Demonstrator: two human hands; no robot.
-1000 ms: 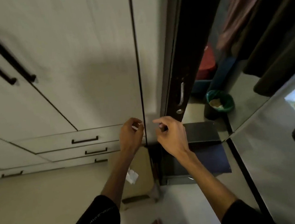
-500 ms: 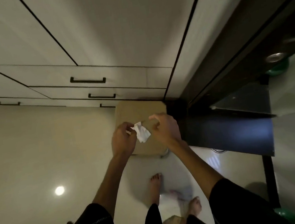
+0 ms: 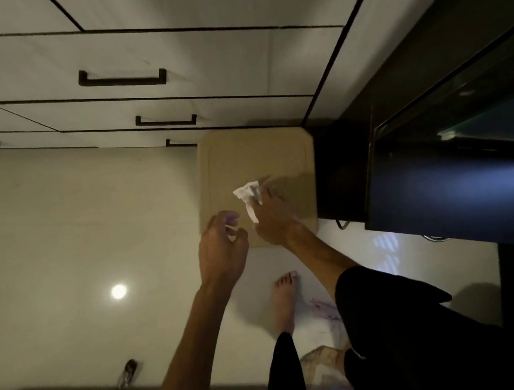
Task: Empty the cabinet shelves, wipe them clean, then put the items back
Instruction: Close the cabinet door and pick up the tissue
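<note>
The tissue (image 3: pixel 251 197) is now passing from the left hand (image 3: pixel 222 249) (fingers loosely curled, released) to the right hand (image 3: pixel 272 217), grasping it above the box (image 3: pixel 254 159); wiping is probably coming next.

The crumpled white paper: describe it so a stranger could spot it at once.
Find the tan cardboard box on the floor against the white drawers. Just above it, the right hand pinches a crumpled white paper. It is the only bright white scrap there; the left hand hovers beside it.
</note>
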